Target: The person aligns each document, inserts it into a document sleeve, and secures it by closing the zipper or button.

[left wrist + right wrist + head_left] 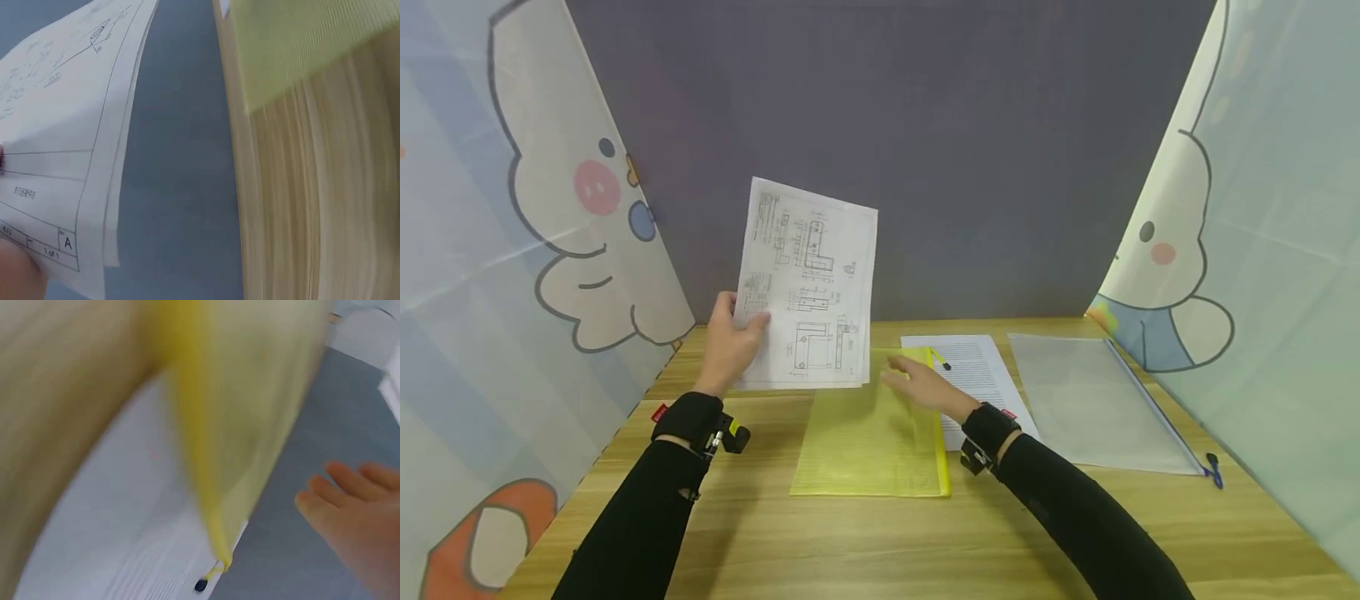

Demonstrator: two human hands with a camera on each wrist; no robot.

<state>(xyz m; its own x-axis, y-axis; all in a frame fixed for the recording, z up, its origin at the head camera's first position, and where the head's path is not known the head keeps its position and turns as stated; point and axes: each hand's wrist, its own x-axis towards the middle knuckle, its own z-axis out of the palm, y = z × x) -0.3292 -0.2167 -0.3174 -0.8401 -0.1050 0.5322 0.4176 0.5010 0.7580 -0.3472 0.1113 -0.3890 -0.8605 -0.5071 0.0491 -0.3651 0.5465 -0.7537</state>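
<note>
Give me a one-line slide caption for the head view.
Left hand holds up printed papers; the right hand hovers over a yellow pouch on a wooden table.

The wood-grained tabletop (880,546) is carrying a yellow pouch (865,442) near its middle. A printed sheet (979,367) is lying partly beneath that pouch's right edge. Farther right, a whitish pouch (1090,400) is resting flat, its blue edging (1157,408) running toward a dark blue pull (1215,473).
</note>
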